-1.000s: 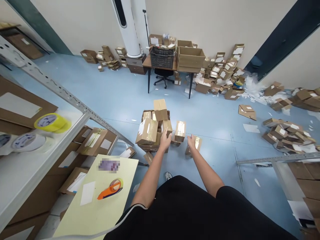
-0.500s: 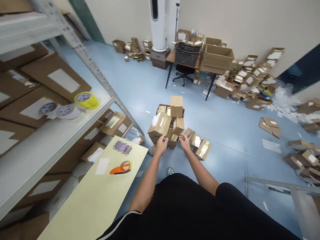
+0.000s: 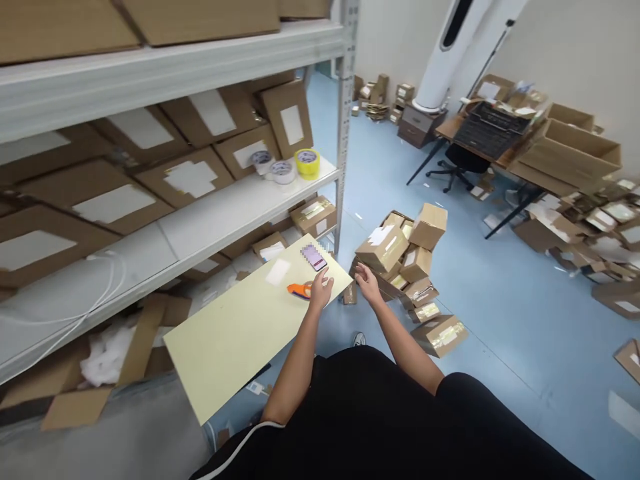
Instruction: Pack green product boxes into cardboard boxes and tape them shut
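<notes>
Over table edge: left hand (image 3: 321, 291) open, fingers spread, empty, just beside orange tape dispenser (image 3: 299, 289)
Right hand (image 3: 369, 283): open, loosely curled, empty, between pale yellow table (image 3: 235, 333) and heap of taped cartons (image 3: 400, 257)
Dispenser position: flat on table near far corner, phone (image 3: 314, 257) just beyond
Dispenser look: orange plastic body, tape roll end hidden behind left hand
Risk, judged: careless sweep of left hand likely to push dispenser or phone off nearby edge
Risk, cartons: top box (image 3: 429, 225) tilted; nudge from right hand could topple heap onto blue floor (image 3: 500, 320)
</notes>
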Action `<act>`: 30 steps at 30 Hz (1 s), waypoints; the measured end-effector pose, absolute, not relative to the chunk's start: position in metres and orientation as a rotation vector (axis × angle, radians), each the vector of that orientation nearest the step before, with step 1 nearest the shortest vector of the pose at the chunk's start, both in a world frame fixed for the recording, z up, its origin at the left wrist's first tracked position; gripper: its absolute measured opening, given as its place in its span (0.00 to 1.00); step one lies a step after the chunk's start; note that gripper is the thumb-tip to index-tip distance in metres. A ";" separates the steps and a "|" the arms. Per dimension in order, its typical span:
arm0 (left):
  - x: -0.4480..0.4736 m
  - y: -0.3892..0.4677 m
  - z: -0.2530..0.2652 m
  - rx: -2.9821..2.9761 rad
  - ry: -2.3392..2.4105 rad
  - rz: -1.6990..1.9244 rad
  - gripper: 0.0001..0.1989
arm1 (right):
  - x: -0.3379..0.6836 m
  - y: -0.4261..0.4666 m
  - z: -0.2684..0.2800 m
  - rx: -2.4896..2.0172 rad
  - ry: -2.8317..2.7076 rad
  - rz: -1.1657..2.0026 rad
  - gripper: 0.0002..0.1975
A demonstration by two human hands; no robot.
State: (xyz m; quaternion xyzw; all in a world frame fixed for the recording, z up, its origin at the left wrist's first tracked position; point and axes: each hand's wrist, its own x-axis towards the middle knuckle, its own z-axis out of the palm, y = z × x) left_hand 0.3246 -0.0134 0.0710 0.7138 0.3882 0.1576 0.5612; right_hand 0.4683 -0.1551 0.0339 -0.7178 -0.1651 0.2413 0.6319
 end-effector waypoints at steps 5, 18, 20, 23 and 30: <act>0.260 0.020 0.065 1.533 1.052 0.486 0.28 | 0.423 -0.101 0.033 -1.689 -0.572 0.679 0.30; 0.100 0.046 0.034 1.320 1.367 0.610 0.21 | 0.341 -0.017 -0.042 -2.266 -1.179 0.947 0.27; 0.086 0.043 0.031 1.293 1.387 0.605 0.21 | 0.330 -0.022 -0.055 -2.306 -1.249 1.041 0.34; 0.074 0.040 0.028 1.273 1.400 0.598 0.21 | 0.319 -0.029 -0.071 -2.371 -1.289 1.064 0.39; 0.090 0.040 0.030 1.263 1.352 0.551 0.22 | 0.318 -0.018 -0.080 -2.453 -1.258 0.982 0.22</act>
